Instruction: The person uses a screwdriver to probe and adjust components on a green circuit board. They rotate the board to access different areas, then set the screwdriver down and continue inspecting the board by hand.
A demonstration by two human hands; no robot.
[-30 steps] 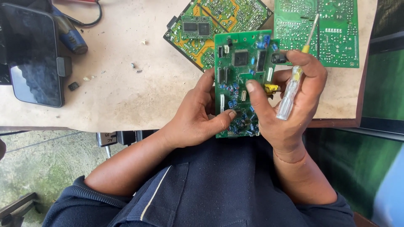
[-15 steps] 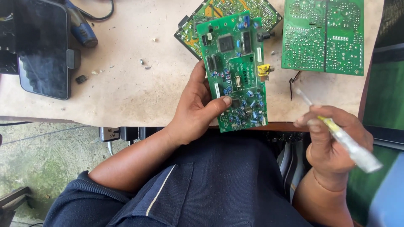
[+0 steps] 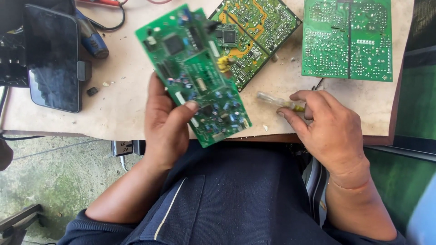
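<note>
My left hand (image 3: pixel 166 127) holds a long green circuit board (image 3: pixel 195 72) by its lower left edge, thumb on its face, tilted so the top leans left above the table. The board carries black chips, blue capacitors and a yellow connector. My right hand (image 3: pixel 327 127) rests at the table's front edge with its fingers around a clear-handled screwdriver (image 3: pixel 277 101) that lies flat on the table, its tip hidden under the fingers.
A green and yellow circuit board (image 3: pixel 256 34) lies behind the held one. Another green board (image 3: pixel 347 38), solder side up, lies at the back right. A black phone (image 3: pixel 52 56) and a blue tool (image 3: pixel 93 38) sit at the left on the beige table (image 3: pixel 122 104).
The right hand came off the board, swung out to the right with the screwdriver, then lowered it onto the table. The left hand tilted the board leftward.
</note>
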